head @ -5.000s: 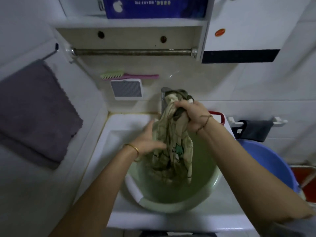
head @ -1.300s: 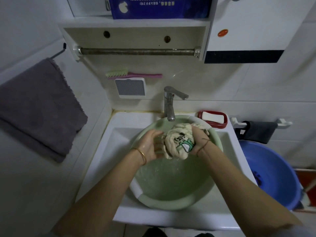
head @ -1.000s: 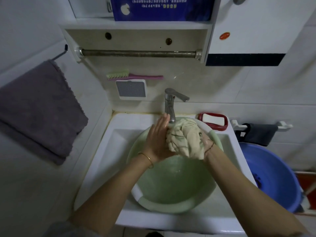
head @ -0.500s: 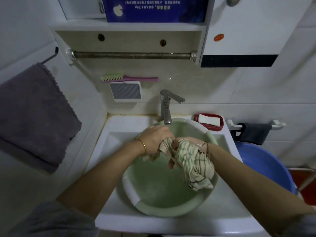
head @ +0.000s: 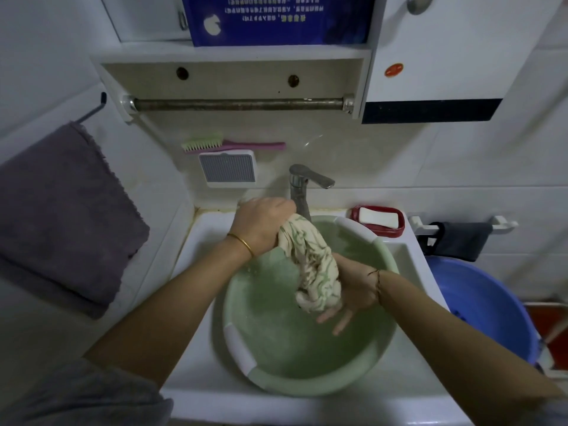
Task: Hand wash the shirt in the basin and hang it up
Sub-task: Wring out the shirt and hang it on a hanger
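The wet cream shirt with green print is twisted into a thick roll above the pale green basin, which sits in the white sink and holds soapy water. My left hand grips the upper end of the roll near the tap. My right hand lies under the lower end, palm up, its fingers stretched out beneath the cloth. Water drips from the shirt into the basin.
A metal tap stands just behind my left hand. A red soap dish sits at the sink's back right. A rusty rail runs under the cabinet. A purple towel hangs left; a blue tub stands right.
My left hand has risen toward the tap with the shirt's upper end. The shirt has stretched into a twisted roll, and my right hand has dropped under its lower end with fingers spread.
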